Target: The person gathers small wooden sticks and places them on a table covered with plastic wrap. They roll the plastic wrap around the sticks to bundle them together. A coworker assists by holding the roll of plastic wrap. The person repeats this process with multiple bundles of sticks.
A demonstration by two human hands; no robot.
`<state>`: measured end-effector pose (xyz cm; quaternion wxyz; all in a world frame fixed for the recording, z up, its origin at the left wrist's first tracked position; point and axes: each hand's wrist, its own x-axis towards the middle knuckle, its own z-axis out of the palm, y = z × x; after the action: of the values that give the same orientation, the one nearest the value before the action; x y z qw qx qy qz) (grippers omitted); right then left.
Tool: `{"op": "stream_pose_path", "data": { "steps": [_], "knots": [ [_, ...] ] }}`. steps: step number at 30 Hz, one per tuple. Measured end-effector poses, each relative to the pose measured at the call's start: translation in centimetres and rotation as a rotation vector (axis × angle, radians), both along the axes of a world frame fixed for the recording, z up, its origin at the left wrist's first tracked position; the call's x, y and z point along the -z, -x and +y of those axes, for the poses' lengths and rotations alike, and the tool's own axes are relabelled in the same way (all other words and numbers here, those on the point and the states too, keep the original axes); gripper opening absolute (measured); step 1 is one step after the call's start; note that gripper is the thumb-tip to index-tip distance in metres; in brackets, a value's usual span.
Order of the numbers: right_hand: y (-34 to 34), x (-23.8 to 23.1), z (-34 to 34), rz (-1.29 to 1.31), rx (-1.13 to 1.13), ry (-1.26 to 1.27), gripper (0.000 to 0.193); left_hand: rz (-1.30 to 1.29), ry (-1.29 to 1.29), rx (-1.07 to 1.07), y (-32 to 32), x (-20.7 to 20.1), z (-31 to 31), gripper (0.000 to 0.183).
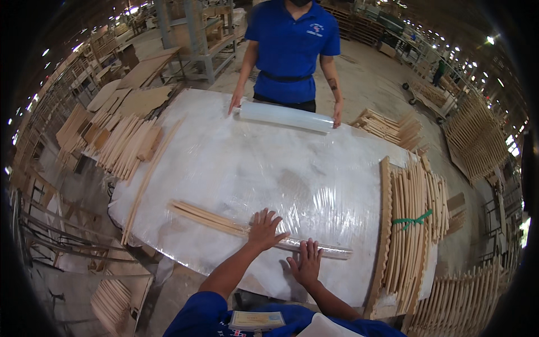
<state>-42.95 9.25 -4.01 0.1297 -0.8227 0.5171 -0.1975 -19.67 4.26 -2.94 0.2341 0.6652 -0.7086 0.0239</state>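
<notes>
A slim bundle of pale wooden sticks (209,220) lies slantwise across the near side of the white table (185,151). Clear plastic film (334,251) covers the bundle's right part, while the left ends are bare. My left hand (265,230) rests on the bundle near its middle, fingers spread. Just right of it, my right hand (306,263) lies with fingers stretched out over the film-covered part. Neither hand grips anything. Across the table, a person in a blue shirt (292,48) has both hands at the ends of a roll of clear film (286,117).
On the right side of the table, a large stick bundle (409,224) is tied with a green band (412,220). A long thin strip (151,182) lies along the left. Stacked sticks (126,143) stand beyond the left edge, more sticks (387,126) at the far right.
</notes>
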Motion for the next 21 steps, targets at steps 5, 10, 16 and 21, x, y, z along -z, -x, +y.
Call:
{"op": "stream_pose_path", "data": {
  "steps": [5, 10, 16, 21],
  "knots": [
    [-1.6, 0.1, -8.7, 0.042, 0.014, 0.104, 0.087, 0.205, -0.027, 0.007, -2.1, -0.2, -5.3, 0.046],
    [-4.0, -1.7, -19.1, 0.100, 0.168, 0.088, 0.082, 0.117, 0.053, 0.095, -4.9, 0.6, -5.7, 0.047],
    [-2.5, -1.6, -24.0, -0.178, 0.084, 0.209, 0.039, -0.016, -0.162, 0.131, -6.1, -0.7, -9.8, 0.075],
    [-1.9, -1.3, -15.0, -0.094, -0.119, 0.190, 0.062, -0.076, -0.136, 0.069, -6.3, 0.0, -5.8, 0.072]
  ]
}}
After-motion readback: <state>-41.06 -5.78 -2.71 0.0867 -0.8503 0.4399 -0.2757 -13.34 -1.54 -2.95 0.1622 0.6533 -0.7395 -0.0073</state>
